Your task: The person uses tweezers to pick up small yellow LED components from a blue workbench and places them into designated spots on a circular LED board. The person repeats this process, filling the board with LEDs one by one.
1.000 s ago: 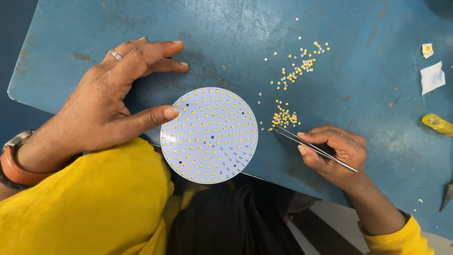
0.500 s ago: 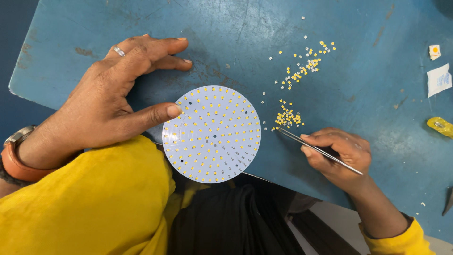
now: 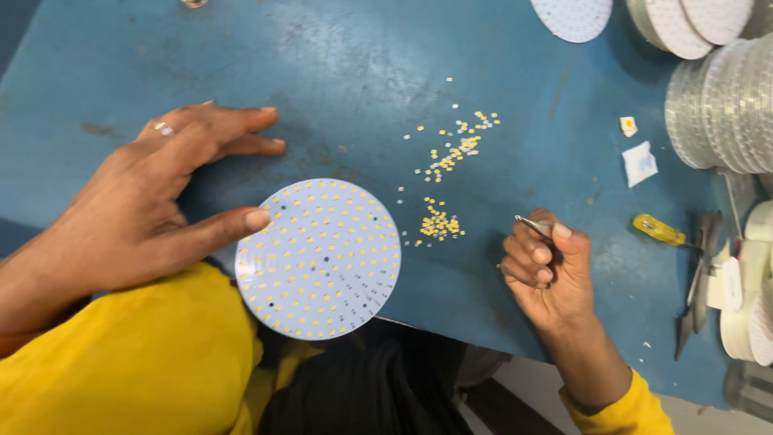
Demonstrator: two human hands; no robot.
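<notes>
left hand (image 3: 153, 209) thumb on round LED board (image 3: 318, 258) | right hand (image 3: 547, 270) pinching tweezers (image 3: 533, 226)

Two hands (image 3: 153, 209), one round board (image 3: 319, 258) (studded), one tweezers (image 3: 533, 226).

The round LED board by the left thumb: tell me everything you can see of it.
The round LED board is a flat white disc, studded with rows of small yellow chips and a few dark dots. It lies face up on the blue table, its near edge overhanging the table's edge above the lap. The left hand steadies it, thumb tip on its upper left rim.
</notes>
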